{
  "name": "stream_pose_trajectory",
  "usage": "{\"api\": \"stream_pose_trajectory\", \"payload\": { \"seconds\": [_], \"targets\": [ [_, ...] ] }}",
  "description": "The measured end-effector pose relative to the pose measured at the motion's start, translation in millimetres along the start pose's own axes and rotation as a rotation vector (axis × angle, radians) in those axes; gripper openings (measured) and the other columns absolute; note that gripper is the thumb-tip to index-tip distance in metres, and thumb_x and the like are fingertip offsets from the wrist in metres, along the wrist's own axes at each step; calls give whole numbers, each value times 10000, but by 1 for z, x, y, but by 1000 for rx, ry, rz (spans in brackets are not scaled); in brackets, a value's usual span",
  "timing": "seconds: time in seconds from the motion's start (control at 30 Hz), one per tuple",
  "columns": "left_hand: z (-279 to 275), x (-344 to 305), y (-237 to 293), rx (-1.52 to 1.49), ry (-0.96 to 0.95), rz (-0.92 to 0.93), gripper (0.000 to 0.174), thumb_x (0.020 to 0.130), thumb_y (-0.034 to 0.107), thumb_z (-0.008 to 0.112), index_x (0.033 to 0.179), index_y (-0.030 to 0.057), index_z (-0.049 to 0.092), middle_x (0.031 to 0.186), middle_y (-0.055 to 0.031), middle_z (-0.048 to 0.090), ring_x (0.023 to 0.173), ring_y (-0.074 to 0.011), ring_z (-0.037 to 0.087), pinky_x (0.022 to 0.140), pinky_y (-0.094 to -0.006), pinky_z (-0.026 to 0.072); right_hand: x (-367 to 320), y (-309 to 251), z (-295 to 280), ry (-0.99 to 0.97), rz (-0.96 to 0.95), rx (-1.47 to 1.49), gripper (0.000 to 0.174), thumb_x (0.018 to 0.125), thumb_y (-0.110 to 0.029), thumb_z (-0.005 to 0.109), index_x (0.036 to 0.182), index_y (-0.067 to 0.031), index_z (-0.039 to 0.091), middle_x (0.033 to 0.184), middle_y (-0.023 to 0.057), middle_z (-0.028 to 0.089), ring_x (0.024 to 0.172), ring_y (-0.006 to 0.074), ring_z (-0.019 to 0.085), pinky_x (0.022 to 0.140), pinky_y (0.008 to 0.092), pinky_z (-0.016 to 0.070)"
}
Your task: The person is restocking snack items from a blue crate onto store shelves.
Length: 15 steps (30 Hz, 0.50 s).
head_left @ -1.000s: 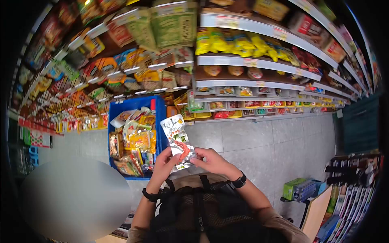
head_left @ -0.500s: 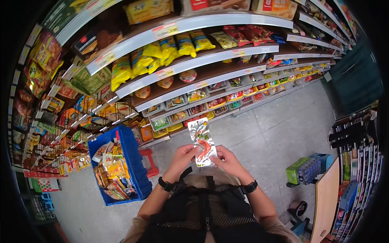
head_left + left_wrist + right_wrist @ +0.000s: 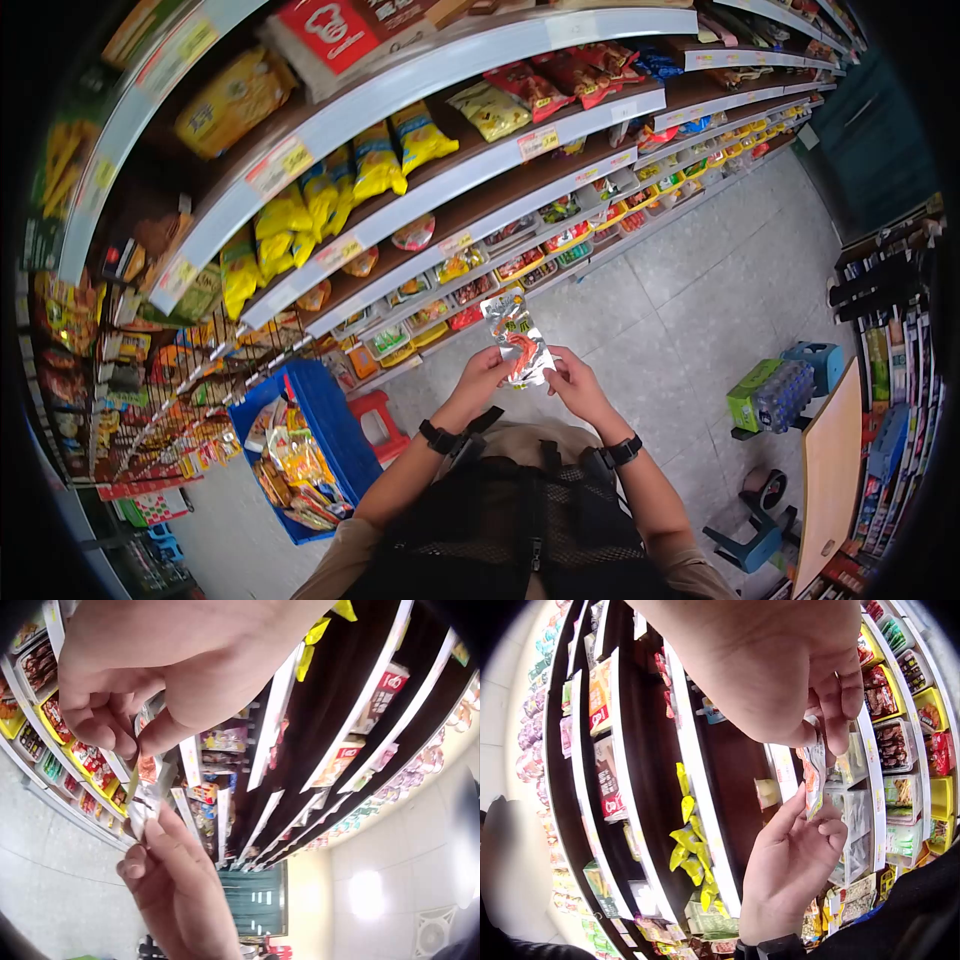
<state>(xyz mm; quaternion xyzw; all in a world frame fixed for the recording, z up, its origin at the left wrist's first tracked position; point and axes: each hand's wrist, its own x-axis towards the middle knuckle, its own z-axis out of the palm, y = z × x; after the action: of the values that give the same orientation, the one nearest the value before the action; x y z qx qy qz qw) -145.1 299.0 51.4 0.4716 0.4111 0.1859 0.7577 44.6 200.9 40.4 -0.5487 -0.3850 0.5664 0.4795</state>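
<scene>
**A:** How are the arms and hands placed?

**B:** Both forearms are bent up in front of the chest, with the wrists close together. The left hand (image 3: pixel 487 372) and the right hand (image 3: pixel 572 382) each pinch a lower edge of a snack packet (image 3: pixel 517 340). So the hands are clamped on it from either side.

**A:** And where is the packet?

**B:** It is held in the air, upright with a slight tilt. Below it is the tiled floor (image 3: pixel 700 290), and the low trays of the shelves (image 3: pixel 470 180) are in front of it.

**A:** What does the head view show that the wrist views don't?

**B:** It shows what is around the person. A blue basket (image 3: pixel 340 440) full of packets sits on the floor to their left, and a red stool (image 3: pixel 382 428) is just beside it. A green pack (image 3: pixel 752 398) lies well apart on their right.

**A:** And what do the wrist views add?

**B:** The left wrist view shows the packet almost edge-on. The left thumb is pressed against curled fingers at its top, and the right fingertips hold it from below. The right wrist view shows the orange print on the packet. There the left thumb reaches up to the packet's front while the other fingers curl behind it. That view also shows yellow bags (image 3: pixel 688 847) on a shelf past the hands.
</scene>
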Motion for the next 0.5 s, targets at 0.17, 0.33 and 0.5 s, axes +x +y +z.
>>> {"api": "stream_pose_trajectory", "payload": {
  "seconds": [0.17,0.33,0.5],
  "targets": [
    [-21,109,27,-38,-27,-47,202,942,179,589,1101,56,619,853,46,591,692,-35,485,585,-210,363,112,11,-49,25,3,72,351,930,-9,547,1276,-28,493,845,40,641,646,82,551,601,245,484],
    [-63,227,44,116,109,-19,238,977,311,554,998,87,631,751,49,574,626,-48,478,558,-212,373,242,21,-73,78,35,1,391,897,-14,584,1278,-39,497,809,29,608,618,101,579,552,249,483],
    [-99,263,32,616,306,-56,471,973,465,474,897,28,632,665,-50,609,623,-170,598,613,-313,475,320,60,-88,285,0,-291,485,892,-98,617,1335,-38,428,935,125,630,678,170,646,574,285,516]
  ]
}}
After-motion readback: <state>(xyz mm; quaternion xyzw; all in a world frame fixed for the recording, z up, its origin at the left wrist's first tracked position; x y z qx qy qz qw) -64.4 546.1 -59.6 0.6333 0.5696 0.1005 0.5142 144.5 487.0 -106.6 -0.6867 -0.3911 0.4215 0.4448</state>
